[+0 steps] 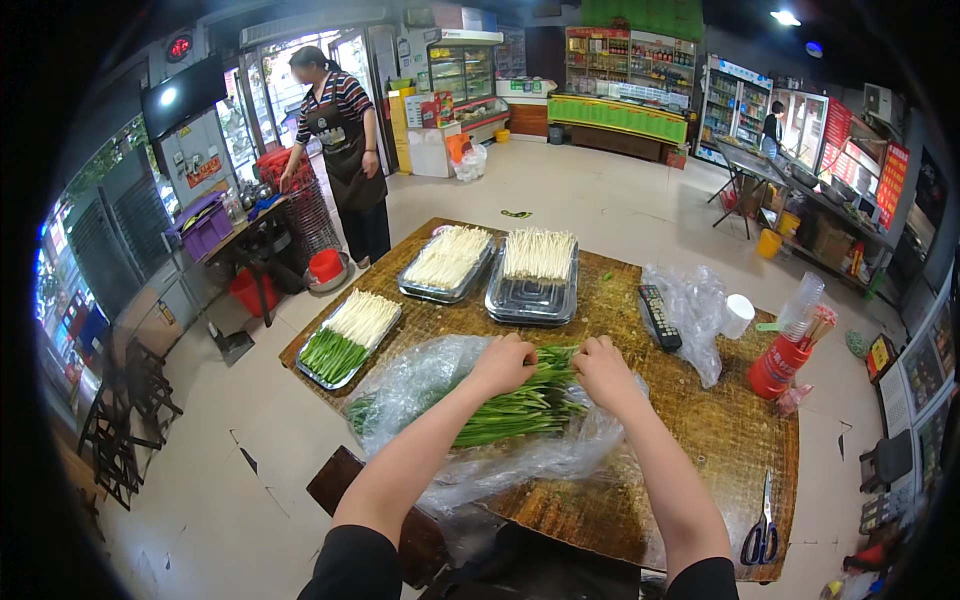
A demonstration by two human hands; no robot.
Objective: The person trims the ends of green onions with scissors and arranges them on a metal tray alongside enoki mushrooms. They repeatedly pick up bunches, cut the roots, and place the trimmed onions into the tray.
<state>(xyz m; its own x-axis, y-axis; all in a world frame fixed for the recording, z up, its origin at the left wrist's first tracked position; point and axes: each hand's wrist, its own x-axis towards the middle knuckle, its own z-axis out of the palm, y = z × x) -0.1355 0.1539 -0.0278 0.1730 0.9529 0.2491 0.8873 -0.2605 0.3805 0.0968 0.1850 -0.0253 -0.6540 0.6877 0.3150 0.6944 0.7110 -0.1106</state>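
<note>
Cut green stalks [517,409], leek-like, lie in a clear plastic bag [427,367] before me. At the far edge of the pile, my left hand [510,364] has its fingers curled on the stalks. My right hand [601,367] pinches the ends of some stalks at the pile's right. Beyond the bag, a foil tray [386,330] holds green stalks beside enoki mushrooms [365,315]. Another tray [446,294] is covered with enoki. Enoki fill only the far part of the stacked trays [532,307] to its right.
On the wooden table [675,450] are a remote control [660,318], a crumpled plastic bag [694,307], a white cup [737,316], a red container [780,365] with skewers, and scissors [763,525]. A person [337,142] in an apron stands beyond the table's far left.
</note>
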